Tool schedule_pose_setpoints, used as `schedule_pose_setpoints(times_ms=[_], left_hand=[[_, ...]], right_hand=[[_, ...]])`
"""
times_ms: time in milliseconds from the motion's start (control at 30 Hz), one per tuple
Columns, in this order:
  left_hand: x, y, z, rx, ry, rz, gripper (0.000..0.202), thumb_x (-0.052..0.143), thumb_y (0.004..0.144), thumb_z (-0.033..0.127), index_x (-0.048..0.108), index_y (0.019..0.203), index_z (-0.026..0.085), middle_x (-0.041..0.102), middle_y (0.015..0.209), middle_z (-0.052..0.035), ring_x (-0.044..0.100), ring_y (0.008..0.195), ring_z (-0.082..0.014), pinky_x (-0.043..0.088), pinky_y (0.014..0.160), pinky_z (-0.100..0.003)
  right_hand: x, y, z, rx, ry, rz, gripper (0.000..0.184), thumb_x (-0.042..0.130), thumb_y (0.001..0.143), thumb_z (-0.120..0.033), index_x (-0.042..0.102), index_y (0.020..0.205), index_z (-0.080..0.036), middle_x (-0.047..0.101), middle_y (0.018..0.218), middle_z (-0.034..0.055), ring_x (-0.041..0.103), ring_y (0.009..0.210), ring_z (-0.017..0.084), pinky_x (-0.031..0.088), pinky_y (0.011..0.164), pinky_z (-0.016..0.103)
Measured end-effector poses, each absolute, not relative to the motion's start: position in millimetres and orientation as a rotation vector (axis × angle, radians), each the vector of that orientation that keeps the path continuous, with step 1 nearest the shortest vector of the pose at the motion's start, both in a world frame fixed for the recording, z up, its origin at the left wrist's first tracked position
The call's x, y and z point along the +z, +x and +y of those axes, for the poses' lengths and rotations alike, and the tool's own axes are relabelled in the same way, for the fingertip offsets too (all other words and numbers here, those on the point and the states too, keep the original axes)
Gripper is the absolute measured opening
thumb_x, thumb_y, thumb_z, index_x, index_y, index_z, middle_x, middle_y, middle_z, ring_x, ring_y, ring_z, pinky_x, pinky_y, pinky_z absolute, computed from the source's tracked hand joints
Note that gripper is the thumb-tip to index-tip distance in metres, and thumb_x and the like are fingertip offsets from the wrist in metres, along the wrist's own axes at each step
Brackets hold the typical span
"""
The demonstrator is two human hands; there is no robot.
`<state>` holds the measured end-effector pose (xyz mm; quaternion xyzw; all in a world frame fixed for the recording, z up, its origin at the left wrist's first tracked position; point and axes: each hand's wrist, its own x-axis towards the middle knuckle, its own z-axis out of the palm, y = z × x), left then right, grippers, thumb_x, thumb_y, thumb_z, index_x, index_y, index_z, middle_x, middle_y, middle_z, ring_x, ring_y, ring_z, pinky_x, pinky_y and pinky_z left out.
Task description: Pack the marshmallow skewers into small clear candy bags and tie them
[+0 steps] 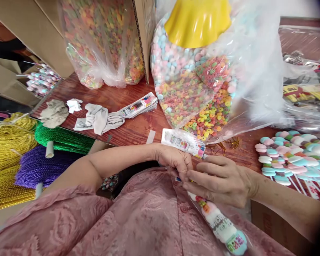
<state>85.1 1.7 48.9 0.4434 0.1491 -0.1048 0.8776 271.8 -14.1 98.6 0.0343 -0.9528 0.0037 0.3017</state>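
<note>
My left hand (174, 160) and my right hand (218, 179) meet at the table's front edge, over my pink-clad lap. Both pinch the top end of a clear printed sleeve (221, 224) that holds a candy skewer and lies down across my lap. A stack of empty printed sleeves (182, 142) rests on the table just beyond my left hand. Finished candy skewers (293, 154) with pastel marshmallows lie in a pile to the right of my right hand.
Big clear bags of ring cereal (200, 103) and pastel marshmallows (168, 57) stand behind, with a yellow bowl (198, 21) on top. Another cereal bag (104, 39) sits in a carton. Cloths (98, 119) and labels (140, 105) lie on the wooden table (128, 131). Spools of metallic cord (61, 138) lie left.
</note>
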Motion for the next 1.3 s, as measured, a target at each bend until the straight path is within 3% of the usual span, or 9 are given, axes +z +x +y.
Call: schedule_pose_setpoints(times_ms=[167,367,500,600,733,867,967,1167,1300], left_hand=[[45.3,81.8,6.2,-0.277,0.966,0.252,0.019,0.082,0.055,0.027,0.067,0.052,0.015,0.055,0.046,0.0007,0.03,0.035,-0.0054,0.019,0.034,-0.018],[80.5,64.4,28.4,-0.126,1.405,0.33,0.008,0.071,0.069,0.022,0.071,0.065,0.015,0.062,0.055,0.0013,0.052,0.05,-0.0104,0.039,0.047,-0.021],[135.9,53.4,19.6,0.37,2.222,0.745,0.016,0.058,0.076,0.011,0.066,0.063,0.014,0.061,0.059,0.0007,0.053,0.057,-0.0094,0.043,0.056,-0.021],[149.9,51.3,-1.3,0.688,2.561,0.804,0.023,0.055,0.086,0.02,0.064,0.066,0.014,0.063,0.068,-0.0034,0.056,0.063,-0.0117,0.045,0.06,-0.024],[109.9,54.9,-1.8,0.654,2.602,0.816,0.03,0.063,0.085,0.035,0.067,0.108,0.017,0.067,0.091,-0.0066,0.062,0.084,-0.0184,0.053,0.075,-0.03],[65.1,60.8,19.8,0.551,2.667,1.058,0.055,0.06,0.08,0.015,0.055,0.134,0.028,0.044,0.144,-0.012,0.041,0.132,-0.0315,0.041,0.106,-0.051],[57.8,60.5,28.9,0.557,2.659,1.316,0.057,0.058,0.08,0.011,0.055,0.135,0.027,0.03,0.154,-0.0145,0.024,0.142,-0.0395,0.029,0.111,-0.06],[89.7,47.7,36.2,0.497,2.199,1.316,0.05,0.044,0.096,0.031,0.042,0.145,0.018,0.066,0.115,-0.0126,0.061,0.11,-0.0263,0.049,0.095,-0.043],[92.5,46.6,22.0,0.881,2.24,1.219,0.05,0.036,0.1,0.032,0.038,0.147,0.016,0.055,0.137,-0.0154,0.049,0.13,-0.0248,0.038,0.111,-0.044]], right_hand=[[103.3,267.2,-6.5,0.033,0.263,-2.644,0.029,0.04,0.095,-0.016,0.069,0.096,-0.017,0.068,0.085,0.0048,0.06,0.074,0.014,0.045,0.061,0.031],[104.3,264.0,-5.4,-0.198,0.101,-2.754,0.03,0.039,0.095,-0.013,0.063,0.077,-0.017,0.058,0.07,0.0033,0.048,0.06,0.013,0.036,0.056,0.032],[120.0,259.1,11.0,-0.469,-0.11,-2.732,0.025,0.046,0.091,-0.009,0.059,0.071,-0.017,0.053,0.064,0.0024,0.043,0.058,0.014,0.028,0.053,0.032],[131.3,258.6,26.2,-0.448,-0.31,-2.656,0.026,0.043,0.091,-0.012,0.057,0.069,-0.018,0.053,0.064,0.003,0.042,0.057,0.013,0.027,0.051,0.031],[120.2,256.0,39.7,-0.062,-0.579,-2.427,0.019,0.045,0.09,-0.013,0.06,0.079,-0.017,0.056,0.068,0.0016,0.048,0.06,0.011,0.032,0.052,0.026],[93.9,251.3,45.8,0.474,-0.757,-2.115,0.019,0.052,0.088,-0.01,0.055,0.07,-0.018,0.056,0.063,-0.0023,0.052,0.059,0.009,0.039,0.056,0.022],[92.1,249.2,39.7,0.485,-0.705,-2.086,0.018,0.052,0.089,-0.012,0.057,0.073,-0.018,0.058,0.067,-0.0014,0.053,0.061,0.009,0.039,0.057,0.022],[96.2,240.3,24.0,0.125,-0.481,-2.31,0.019,0.043,0.087,-0.008,0.058,0.081,-0.017,0.057,0.073,0.0025,0.05,0.066,0.012,0.036,0.058,0.024],[78.2,235.0,38.3,-0.079,-0.592,-2.235,0.018,0.044,0.087,-0.01,0.057,0.079,-0.017,0.056,0.071,0.0032,0.049,0.063,0.013,0.035,0.056,0.025]])
